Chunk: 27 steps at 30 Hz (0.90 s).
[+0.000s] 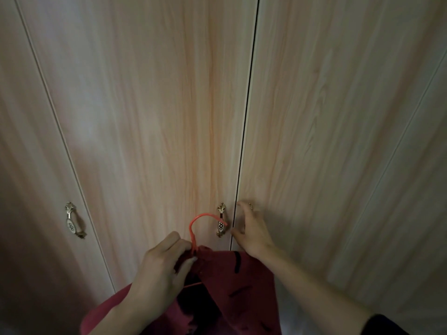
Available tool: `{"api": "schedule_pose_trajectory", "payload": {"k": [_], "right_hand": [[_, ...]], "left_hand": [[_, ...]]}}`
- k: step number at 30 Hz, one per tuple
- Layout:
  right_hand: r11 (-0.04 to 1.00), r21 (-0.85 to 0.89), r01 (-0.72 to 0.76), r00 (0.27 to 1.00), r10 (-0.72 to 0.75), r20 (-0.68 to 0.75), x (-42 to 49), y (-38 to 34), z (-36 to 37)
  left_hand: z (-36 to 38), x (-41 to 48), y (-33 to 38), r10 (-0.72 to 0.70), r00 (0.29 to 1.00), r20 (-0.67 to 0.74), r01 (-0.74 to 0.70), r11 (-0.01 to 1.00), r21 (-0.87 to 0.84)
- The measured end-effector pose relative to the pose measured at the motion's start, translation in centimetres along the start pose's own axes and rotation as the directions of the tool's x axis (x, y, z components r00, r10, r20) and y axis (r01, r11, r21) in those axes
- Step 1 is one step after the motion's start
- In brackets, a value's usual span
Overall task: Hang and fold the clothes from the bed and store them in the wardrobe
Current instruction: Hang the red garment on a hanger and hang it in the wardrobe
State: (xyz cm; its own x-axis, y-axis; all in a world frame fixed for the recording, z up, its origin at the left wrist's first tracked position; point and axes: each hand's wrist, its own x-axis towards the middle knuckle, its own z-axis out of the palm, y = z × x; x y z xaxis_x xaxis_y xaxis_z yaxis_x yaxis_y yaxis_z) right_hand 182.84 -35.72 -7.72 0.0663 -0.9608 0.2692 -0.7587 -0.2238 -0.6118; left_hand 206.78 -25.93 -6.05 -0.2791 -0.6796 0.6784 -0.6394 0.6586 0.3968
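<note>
The wardrobe's pale wood doors (pixel 169 117) fill the view, and they are closed. My left hand (pixel 159 269) grips the neck of an orange-red plastic hanger (pixel 196 220), whose hook points up toward the doors. A dark red garment with black marks (pixel 237 293) hangs from that hanger below my hands. My right hand (pixel 251 232) lies with fingers spread and loosely curved over the right door's handle (pixel 250 205), of which only the top tip shows. Whether the fingers grip that handle is hidden.
A brass handle (pixel 220 220) sits on the middle door just left of the dark gap between doors (pixel 244 141). Another brass handle (pixel 72 221) is on the far left door. A further door panel (pixel 338 141) stretches to the right.
</note>
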Motion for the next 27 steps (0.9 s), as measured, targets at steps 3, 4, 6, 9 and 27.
{"api": "schedule_pose_trajectory", "payload": {"k": [3, 4, 6, 9, 27], "right_hand": [[0.994, -0.083, 0.069, 0.998, -0.069, 0.008, -0.3, 0.0, -0.1], [0.988, -0.128, 0.084, 0.996, -0.082, 0.021, -0.5, -0.2, -0.2], [0.982, -0.175, 0.064, 0.998, -0.058, 0.036, -0.9, -0.5, -0.1], [0.983, -0.18, -0.039, 0.998, 0.046, 0.032, -1.8, -0.8, 0.4], [0.767, -0.617, -0.177, 0.984, 0.119, -0.135, -9.3, -4.6, -2.0]], "left_hand": [[0.2, -0.6, -0.5, 0.006, 1.0, 0.01, -0.006, 1.0, -0.022], [0.2, -0.8, -0.6, 0.011, 1.0, 0.01, -0.01, 0.999, -0.034], [0.0, -1.1, -0.6, 0.024, 1.0, 0.009, -0.023, 0.998, -0.051], [-0.3, -1.5, -0.8, 0.033, 0.999, 0.019, -0.032, 0.997, -0.076], [-1.2, -4.2, 1.0, 0.031, 0.997, 0.075, -0.019, 0.989, -0.148]]}}
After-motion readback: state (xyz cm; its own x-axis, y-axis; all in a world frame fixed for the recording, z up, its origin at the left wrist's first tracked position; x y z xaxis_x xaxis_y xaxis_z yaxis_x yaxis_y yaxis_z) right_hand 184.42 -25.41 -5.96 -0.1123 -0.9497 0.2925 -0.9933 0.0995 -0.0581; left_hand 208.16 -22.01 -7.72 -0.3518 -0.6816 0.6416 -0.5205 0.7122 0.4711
